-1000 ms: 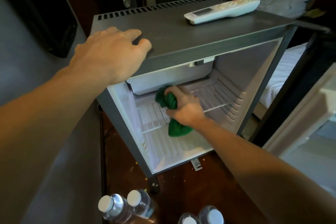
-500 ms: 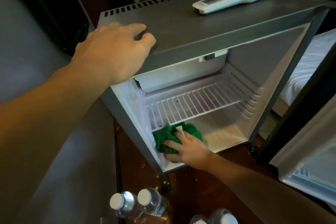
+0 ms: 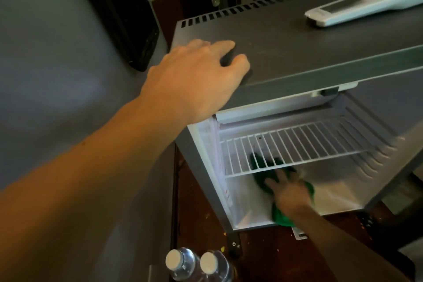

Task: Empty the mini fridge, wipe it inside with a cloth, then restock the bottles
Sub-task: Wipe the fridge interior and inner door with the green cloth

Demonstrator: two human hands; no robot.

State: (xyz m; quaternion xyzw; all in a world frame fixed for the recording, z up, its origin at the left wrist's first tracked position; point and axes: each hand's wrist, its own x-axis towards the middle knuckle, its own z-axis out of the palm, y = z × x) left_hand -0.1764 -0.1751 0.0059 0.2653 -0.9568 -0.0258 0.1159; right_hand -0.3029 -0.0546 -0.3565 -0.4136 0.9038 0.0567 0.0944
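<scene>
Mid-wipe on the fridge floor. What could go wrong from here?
1. The right hand presses the green cloth just under the wire shelf; lifting out could snag cloth or knuckles on the wires and jolt it.
2. The left hand leans on the fridge top, where a remote lies loose; a shove might slide it.
3. Two capped bottles stand on the floor near the fridge's front corner; an arm or knee may tip them.

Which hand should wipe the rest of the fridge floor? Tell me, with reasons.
Right. The right hand presses the green cloth onto the fridge floor under the wire shelf; the left hand rests on the fridge top, away from the cloth.
</scene>
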